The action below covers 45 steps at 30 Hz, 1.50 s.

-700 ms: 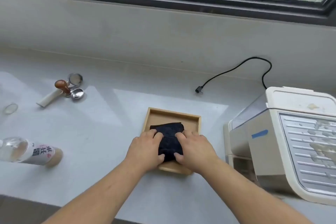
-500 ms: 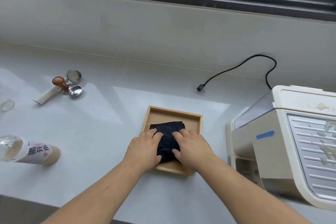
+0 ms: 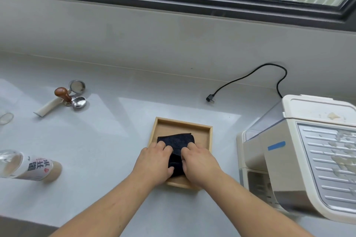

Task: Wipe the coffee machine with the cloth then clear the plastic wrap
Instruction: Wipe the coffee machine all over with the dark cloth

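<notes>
A folded dark cloth (image 3: 176, 141) lies in a square wooden tray (image 3: 204, 131) at the counter's middle. My left hand (image 3: 154, 161) rests on the cloth's left side and my right hand (image 3: 200, 163) on its right, fingers curled into the fabric. The near half of the cloth is hidden under both hands. A cream coffee machine (image 3: 300, 159) stands at the right, apart from the tray, with a blue tape strip on its side and whitish scraps on its ribbed metal top. I cannot make out plastic wrap with certainty.
A black power cord (image 3: 250, 77) lies unplugged behind the machine. At the left lie a wooden-knobbed tamper (image 3: 63, 94), metal filter baskets (image 3: 78, 86), a white handle and a small glass ring (image 3: 5, 118). A labelled bottle (image 3: 28, 165) lies on its side near the front edge.
Both hands have slid slightly toward each other on the cloth, bunching its near part. The camera view has shifted a little; the other objects stay put.
</notes>
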### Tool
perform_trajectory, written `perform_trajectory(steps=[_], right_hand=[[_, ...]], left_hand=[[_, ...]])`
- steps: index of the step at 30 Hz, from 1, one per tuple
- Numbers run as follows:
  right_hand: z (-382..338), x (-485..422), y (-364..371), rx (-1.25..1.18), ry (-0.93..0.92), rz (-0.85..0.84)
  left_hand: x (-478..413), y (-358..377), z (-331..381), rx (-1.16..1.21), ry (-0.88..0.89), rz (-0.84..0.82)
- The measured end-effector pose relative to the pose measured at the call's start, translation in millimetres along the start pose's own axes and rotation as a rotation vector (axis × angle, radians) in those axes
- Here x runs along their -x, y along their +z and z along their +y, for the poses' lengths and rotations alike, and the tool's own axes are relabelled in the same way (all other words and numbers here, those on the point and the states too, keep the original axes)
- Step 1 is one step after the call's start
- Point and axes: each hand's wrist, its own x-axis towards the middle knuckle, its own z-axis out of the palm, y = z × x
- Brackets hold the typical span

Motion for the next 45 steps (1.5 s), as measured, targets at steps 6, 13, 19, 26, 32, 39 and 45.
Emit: perform_trajectory(steps=[6, 13, 19, 26, 32, 39, 45], right_hand=[[-4, 0, -4, -0.112, 0.073, -0.031], [-6, -5, 4, 0.001, 0.078, -0.029], [-10, -4, 2, -0.07, 0.088, -0.059], [-27, 1, -15, -0.207, -0.003, 0.022], [-33, 24, -89, -0.337, 0.043, 0.073], [-31, 55, -191, -0.178, 0.093, 0.252], [-17, 86, -257, -0.066, 0.184, 0.384]], left_hand=[[4, -4, -2, 0.021, 0.01, -0.072], [10, 0, -1, 0.07, 0.031, 0.012], [10, -8, -3, 0.061, 0.045, -0.004], [9, -18, -6, 0.074, 0.055, -0.006], [13, -58, -16, 0.242, 0.099, 0.072], [16, -141, -25, 0.201, 0.168, 0.156], [20, -214, -34, 0.117, 0.224, 0.281]])
